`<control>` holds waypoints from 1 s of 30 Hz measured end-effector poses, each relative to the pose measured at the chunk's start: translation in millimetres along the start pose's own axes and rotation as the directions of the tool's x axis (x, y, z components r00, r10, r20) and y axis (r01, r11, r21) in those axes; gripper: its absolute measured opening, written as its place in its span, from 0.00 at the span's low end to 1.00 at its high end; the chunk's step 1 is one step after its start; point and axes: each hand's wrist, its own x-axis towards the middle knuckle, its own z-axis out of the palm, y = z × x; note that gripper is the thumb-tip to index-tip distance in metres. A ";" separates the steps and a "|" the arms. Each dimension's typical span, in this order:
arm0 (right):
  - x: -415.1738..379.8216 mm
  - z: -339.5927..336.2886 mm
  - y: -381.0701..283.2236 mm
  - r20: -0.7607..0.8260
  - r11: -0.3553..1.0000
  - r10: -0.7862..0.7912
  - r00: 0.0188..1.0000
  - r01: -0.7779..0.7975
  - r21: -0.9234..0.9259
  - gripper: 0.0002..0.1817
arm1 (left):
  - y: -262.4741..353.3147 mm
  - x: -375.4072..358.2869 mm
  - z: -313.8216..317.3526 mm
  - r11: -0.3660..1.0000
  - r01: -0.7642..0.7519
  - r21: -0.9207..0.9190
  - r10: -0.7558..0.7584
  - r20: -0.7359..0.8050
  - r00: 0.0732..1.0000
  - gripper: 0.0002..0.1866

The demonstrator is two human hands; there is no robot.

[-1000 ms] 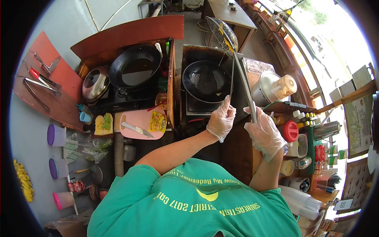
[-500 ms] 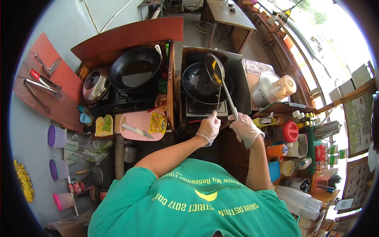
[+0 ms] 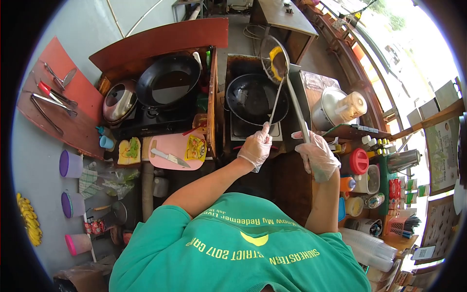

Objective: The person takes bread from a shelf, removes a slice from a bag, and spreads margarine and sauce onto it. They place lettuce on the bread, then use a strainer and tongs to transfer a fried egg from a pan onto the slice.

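My right hand (image 3: 318, 155), in a clear glove, grips the long handle of a wire skimmer (image 3: 275, 61). The skimmer's basket is raised above the far rim of a black wok (image 3: 253, 102) and holds a piece of yellow food. My left hand (image 3: 255, 146), also gloved, holds a thin metal utensil (image 3: 276, 100) whose tip reaches up to the skimmer's basket. The wok sits on a burner straight in front of me.
A second black wok (image 3: 168, 85) and a steel lid (image 3: 118, 102) are on the left stove. A pink cutting board (image 3: 170, 146) carries a knife (image 3: 168, 156) and a yellow packet (image 3: 194, 148). A lidded steel pot (image 3: 335, 107) and jars (image 3: 358, 160) stand at the right.
The skimmer dipped into the wok half a second ago and has now risen up and away with the yellow food. Both hands shifted slightly upward.
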 end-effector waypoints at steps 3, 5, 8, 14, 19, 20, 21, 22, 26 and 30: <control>33.3 -0.5 47.4 0.085 0.971 0.044 0.995 -0.063 0.232 0.15 | -16.3 -4.9 -1.7 0.958 0.089 0.271 -0.159 0.248 0.956 0.19; 47.6 -3.3 75.4 0.119 0.927 0.114 0.986 -0.149 0.343 0.15 | -38.5 -11.9 0.1 0.952 0.043 0.303 -0.138 0.300 0.944 0.16; 51.3 -2.1 93.4 0.137 0.871 0.158 0.978 -0.204 0.447 0.15 | -41.8 -7.2 -14.4 0.944 0.021 0.328 -0.146 0.362 0.921 0.14; 51.6 -11.0 97.9 0.146 0.831 0.081 0.986 -0.148 0.536 0.16 | -17.6 8.3 -51.6 0.853 -0.024 0.521 -0.200 0.369 0.908 0.19; 42.3 -8.6 72.9 0.152 0.875 0.054 0.987 -0.121 0.470 0.16 | -34.2 -8.3 -32.9 0.831 -0.052 0.554 -0.188 0.367 0.911 0.22; 40.8 -7.7 67.5 0.178 0.905 0.030 0.984 -0.103 0.414 0.15 | -34.1 -12.6 -27.4 0.855 -0.050 0.516 -0.164 0.360 0.919 0.23; 38.1 -5.8 61.3 0.206 0.931 0.010 0.979 -0.084 0.356 0.15 | -34.3 -16.6 -21.7 0.878 -0.047 0.477 -0.141 0.352 0.925 0.23; 34.0 -3.1 53.9 0.207 0.931 0.013 0.978 -0.087 0.354 0.15 | -34.6 -19.7 -15.6 0.879 -0.045 0.475 -0.144 0.352 0.925 0.23; 18.2 21.3 24.3 0.130 0.995 -0.011 0.991 -0.003 0.105 0.15 | -27.7 -27.4 4.5 0.975 -0.033 0.219 0.002 0.137 0.991 0.25; 13.3 36.1 21.5 0.100 0.987 0.028 0.995 -0.044 0.156 0.17 | -21.4 -24.0 19.9 0.992 -0.096 0.079 0.102 -0.083 0.991 0.27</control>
